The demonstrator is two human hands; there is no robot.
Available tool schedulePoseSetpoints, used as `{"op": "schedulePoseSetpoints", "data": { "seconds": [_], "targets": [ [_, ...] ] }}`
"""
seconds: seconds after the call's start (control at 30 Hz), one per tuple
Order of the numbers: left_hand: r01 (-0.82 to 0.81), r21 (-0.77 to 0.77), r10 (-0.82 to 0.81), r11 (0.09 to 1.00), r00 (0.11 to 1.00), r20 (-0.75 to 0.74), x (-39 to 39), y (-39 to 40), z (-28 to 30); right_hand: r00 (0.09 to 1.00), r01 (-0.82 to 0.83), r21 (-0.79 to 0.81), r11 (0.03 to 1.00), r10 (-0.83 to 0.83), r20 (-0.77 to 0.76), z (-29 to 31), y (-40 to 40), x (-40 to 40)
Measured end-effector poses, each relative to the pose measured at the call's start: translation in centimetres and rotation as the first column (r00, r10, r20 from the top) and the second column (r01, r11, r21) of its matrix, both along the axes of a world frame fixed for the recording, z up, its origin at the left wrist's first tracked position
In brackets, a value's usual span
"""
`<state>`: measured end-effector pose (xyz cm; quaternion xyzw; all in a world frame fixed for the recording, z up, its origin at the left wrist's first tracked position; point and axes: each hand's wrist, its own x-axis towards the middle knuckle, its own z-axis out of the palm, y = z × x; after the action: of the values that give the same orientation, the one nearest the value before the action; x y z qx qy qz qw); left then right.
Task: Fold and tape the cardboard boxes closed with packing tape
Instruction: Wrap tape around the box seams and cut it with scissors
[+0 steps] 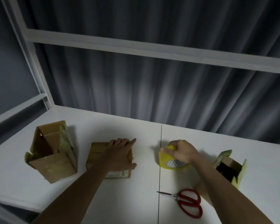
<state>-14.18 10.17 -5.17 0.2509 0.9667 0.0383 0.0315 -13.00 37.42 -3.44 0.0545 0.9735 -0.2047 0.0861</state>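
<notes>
Head view looks down on a small cardboard box (110, 159) lying near the middle of the white desk (144, 143), its flaps folded flat. The left hand (120, 154) lies on its top with fingers straight and spread, pressing the flaps down; a white label shows at the box's near edge. Just right of it, across a dark seam in the desk, the right hand (183, 152) has its fingers curled round a yellow roll of packing tape (170, 160), which rests on the desk. The two hands are apart, one on each thing.

By its look the box is light and fairly stiff, though its thin, worn board would likely dent under hard pressure. Pressing flat on top suits it, since the flaps probably spring up when let go. The tape roll is rigid and easy to grip by its rim; its free end cannot be made out.

Further left stands a taller open box (50, 152) with flaps up and greenish tape remnants on its edges. At the far right is another open box (229, 168), dark inside. Red-handled scissors (187, 202) lie near the front edge, below the right forearm. Behind the desk hang grey curtains (152, 78) and a white frame (136, 46).
</notes>
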Motion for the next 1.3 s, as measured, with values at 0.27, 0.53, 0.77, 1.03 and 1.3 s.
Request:
{"op": "schedulePoseSetpoints", "data": {
  "seconds": [0.27,0.53,0.77,1.03,1.3],
  "targets": [
    [-0.071,-0.02,0.071,0.997,0.997,0.021,-0.5,1.3,-0.6,0.999,0.05,0.106,0.993,-0.048,-0.021,-0.3,0.0,-2.2],
    [-0.088,0.004,0.088,0.996,0.996,0.009,-0.4,1.5,-0.8,0.99,0.091,-0.093,0.992,-0.1,-0.102,-0.5,0.4,-0.1],
    [-0.079,0.019,0.08,0.997,0.996,-0.027,0.0,1.5,-0.8,0.917,0.047,0.135,0.99,0.01,-0.398,-1.7,-2.4,9.0],
    [-0.069,0.031,0.07,0.997,0.997,-0.043,0.3,1.6,-0.8,0.994,-0.094,0.581,0.809,0.044,0.1,-8.2,-1.0,12.7],
    [-0.082,0.04,0.085,0.996,0.995,-0.059,0.2,1.7,-1.0,0.989,-0.129,0.571,0.811,0.067,0.128,-7.9,-0.1,12.8]
  ]
}}
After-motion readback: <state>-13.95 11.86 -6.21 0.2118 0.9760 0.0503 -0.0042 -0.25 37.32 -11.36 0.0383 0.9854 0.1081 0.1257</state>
